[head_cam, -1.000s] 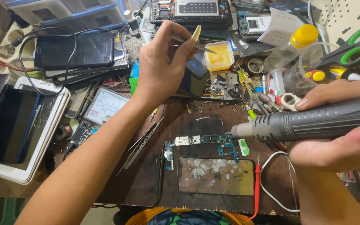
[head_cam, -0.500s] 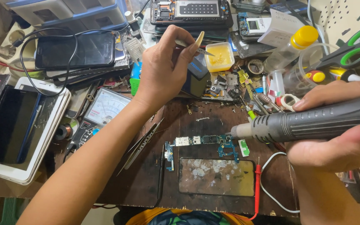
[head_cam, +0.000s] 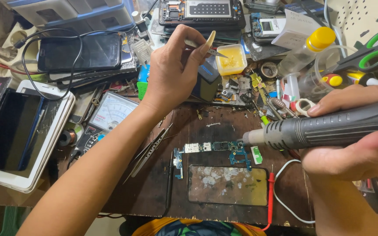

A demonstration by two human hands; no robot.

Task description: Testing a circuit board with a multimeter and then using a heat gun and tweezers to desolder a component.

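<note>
Cluttered dark workbench (head_cam: 154, 192) carries a bare circuit board (head_cam: 215, 148). Right hand (head_cam: 355, 144), partly cut off, wraps a grey hot-air tool (head_cam: 324, 129) aimed at it. Left hand (head_cam: 176, 70) pinches tweezers (head_cam: 206, 49) over a small yellow tub (head_cam: 232, 59).

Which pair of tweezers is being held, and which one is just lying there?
The left hand holds the thin metal tweezers above the yellow tub. The other silver tweezers lie untouched on the brown desk.

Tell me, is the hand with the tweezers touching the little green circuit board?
No, the left hand holds the tweezers up near the yellow tub, well away from the circuit board.
</note>
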